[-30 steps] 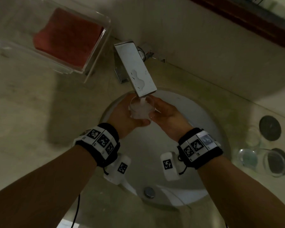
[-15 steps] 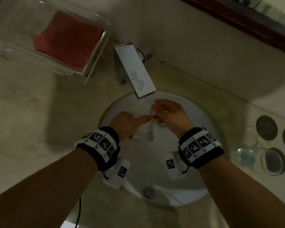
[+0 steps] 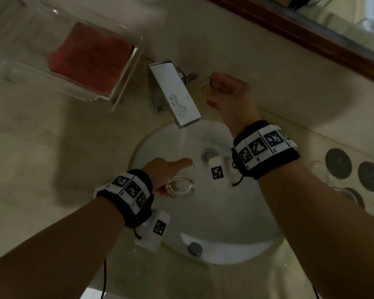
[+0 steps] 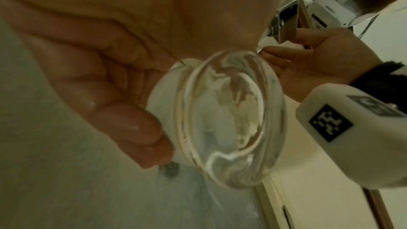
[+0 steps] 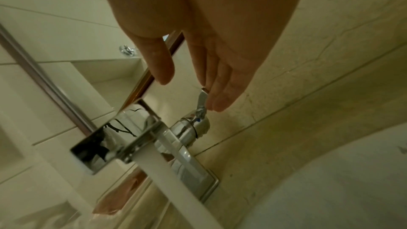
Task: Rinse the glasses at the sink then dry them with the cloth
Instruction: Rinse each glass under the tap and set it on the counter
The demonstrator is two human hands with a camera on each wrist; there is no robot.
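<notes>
A clear glass (image 3: 180, 186) (image 4: 229, 119) is tipped on its side low over the white sink (image 3: 235, 253). My left hand (image 3: 171, 175) grips it, fingers (image 4: 132, 128) curled round its wall. Up behind the basin, my right hand (image 3: 212, 87) (image 5: 187, 84) lays straight fingers (image 5: 218, 93) against the small chrome tap lever (image 5: 202, 98), thumb held apart. Water (image 3: 183, 145) runs from the flat chrome spout (image 3: 175, 98) and falls beside the glass. The red cloth (image 3: 91, 59) lies folded in a clear tray (image 3: 125, 83) at the back left.
Two more glasses (image 3: 317, 169) (image 3: 345, 193) stand on the counter right of the sink, among several dark round coasters (image 3: 338, 162). The drain (image 3: 207, 154) sits at the basin's far side. A wooden-framed mirror edge (image 3: 311, 33) runs along the wall behind.
My right hand has let go of the glass and gone up to the tap lever. My left hand has drawn the glass down and away from under the spout.
</notes>
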